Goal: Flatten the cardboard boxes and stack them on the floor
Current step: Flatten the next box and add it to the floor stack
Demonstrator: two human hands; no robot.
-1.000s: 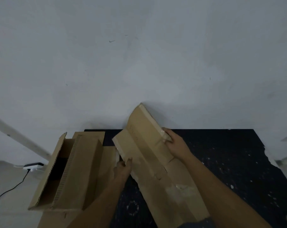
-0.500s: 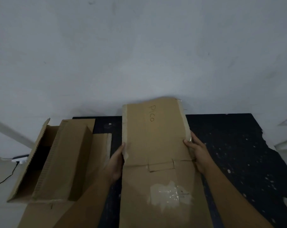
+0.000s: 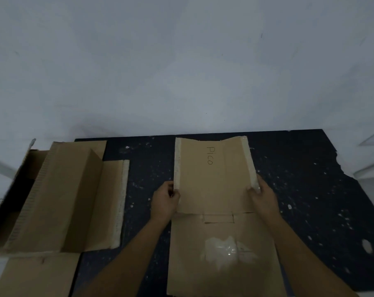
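Dim, bluish light is falling evenly over the scene, casting only soft shadows. Glare is showing on a patch of clear tape on the flattened cardboard. The wide lens is bending straight lines near the frame's edges. The open box at the mat's left edge is looking smeared, perhaps by motion.

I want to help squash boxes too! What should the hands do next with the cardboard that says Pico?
Probably lower it flat onto the dark mat. The left hand and right hand grip the cardboard by its side edges, and it already looks flattened, lined up square.
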